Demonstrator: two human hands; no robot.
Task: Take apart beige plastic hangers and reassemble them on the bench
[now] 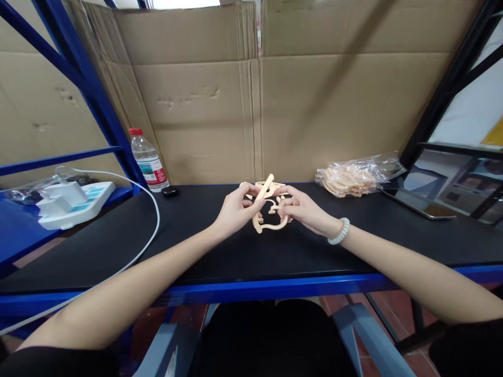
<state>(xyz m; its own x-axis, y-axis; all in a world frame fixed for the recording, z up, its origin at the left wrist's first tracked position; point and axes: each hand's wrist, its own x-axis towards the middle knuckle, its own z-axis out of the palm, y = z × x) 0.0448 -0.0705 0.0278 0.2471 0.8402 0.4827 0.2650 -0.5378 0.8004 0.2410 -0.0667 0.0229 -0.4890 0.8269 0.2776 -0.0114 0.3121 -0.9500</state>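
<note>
The left hand (236, 207) pinches a straight beige strip (265, 188) and the right hand (301, 208) apparently closes on a small hooked piece (272, 211), while a curved beige frame (275, 227) sits just below both sets of fingertips, where uneven pressure could snap it.

Black sleeves frame your bare forearms, the left sleeve (58, 362) and the right sleeve (469, 348) plain and dark at the lower corners. A pale, grey-white band (340, 231) circles your right wrist, its surface ridged all round, whether beads or coil too small to tell. Your left hand (236, 206) and right hand (304, 208) are bare. Black clothing (271, 340) covers your lap, rounded over both thighs.
</note>
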